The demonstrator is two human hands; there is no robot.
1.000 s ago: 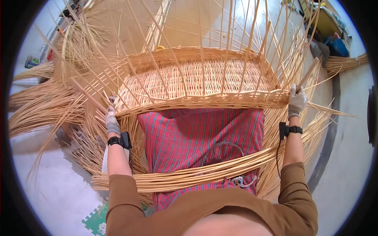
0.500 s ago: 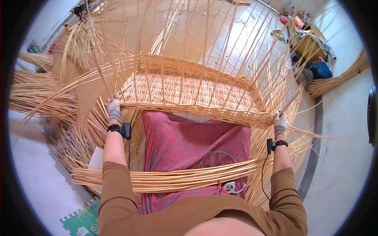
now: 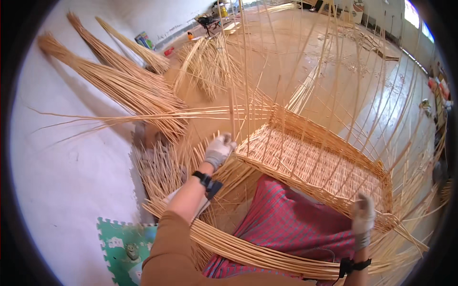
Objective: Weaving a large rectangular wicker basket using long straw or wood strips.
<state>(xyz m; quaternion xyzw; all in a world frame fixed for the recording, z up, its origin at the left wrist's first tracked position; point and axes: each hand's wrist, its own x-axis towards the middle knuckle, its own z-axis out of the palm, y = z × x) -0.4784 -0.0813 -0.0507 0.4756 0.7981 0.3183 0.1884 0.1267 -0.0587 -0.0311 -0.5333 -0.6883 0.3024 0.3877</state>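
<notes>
A shallow rectangular wicker basket (image 3: 329,164), with long upright stakes along its sides, lies tilted in front of me. My left hand (image 3: 221,148), in a pale glove, is closed at the basket's near left corner, beside a thick upright stick (image 3: 232,112). My right hand (image 3: 363,217), gloved too, is at the near woven wall, a little left of the right corner. Motion blurs its fingers, so its grip is unclear. Red-and-blue plaid cloth (image 3: 291,214) lies below the basket. A bundle of peeled rods (image 3: 248,250) crosses the cloth close to me.
Tall bundles of wicker rods (image 3: 114,71) lean on the white wall at left. More loose rods (image 3: 207,64) are heaped beyond. A green foam mat (image 3: 117,252) lies at lower left. Long stakes stick up across the far side, and cut scraps (image 3: 355,45) litter the floor.
The view has swung to the left, so the basket appears farther right and slanted. My right hand has moved from the right corner leftward along the near wall. My left hand stays at its corner.
</notes>
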